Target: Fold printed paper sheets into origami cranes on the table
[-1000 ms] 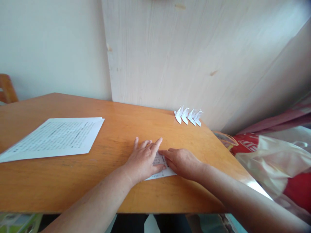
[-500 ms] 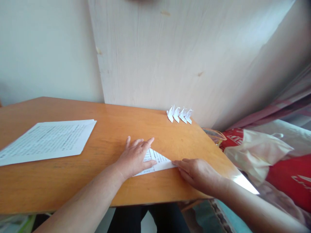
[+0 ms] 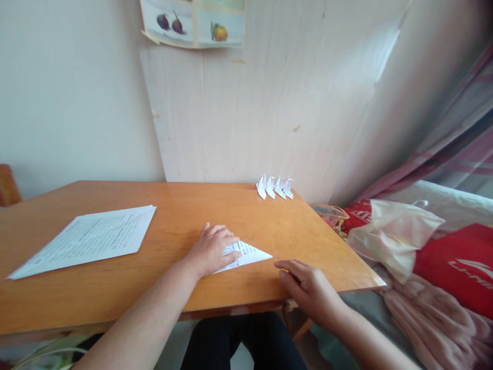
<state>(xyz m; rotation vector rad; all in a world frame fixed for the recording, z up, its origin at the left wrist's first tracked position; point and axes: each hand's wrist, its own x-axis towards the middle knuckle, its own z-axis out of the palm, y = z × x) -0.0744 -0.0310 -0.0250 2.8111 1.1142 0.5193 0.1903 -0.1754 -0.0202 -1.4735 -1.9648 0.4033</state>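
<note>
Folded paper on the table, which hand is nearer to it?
Left. The left hand rests on the folded paper; the right hand is just off its right tip.

Over my remote feed I'm seeing the table [image 3: 269, 221] reflecting light off smooth, glossy wood, while the folded sheet [image 3: 253, 254] at six o'clock is showing matt printed paper. Toward four o'clock I'm making out soft, rumpled cloth in the pinkish blanket [image 3: 435, 308]; at twelve, the pale panel [image 3: 231, 118] is showing faint wood grain.

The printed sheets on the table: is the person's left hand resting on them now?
No, the left hand rests on the folded paper, while the printed sheets lie apart from it.
</note>
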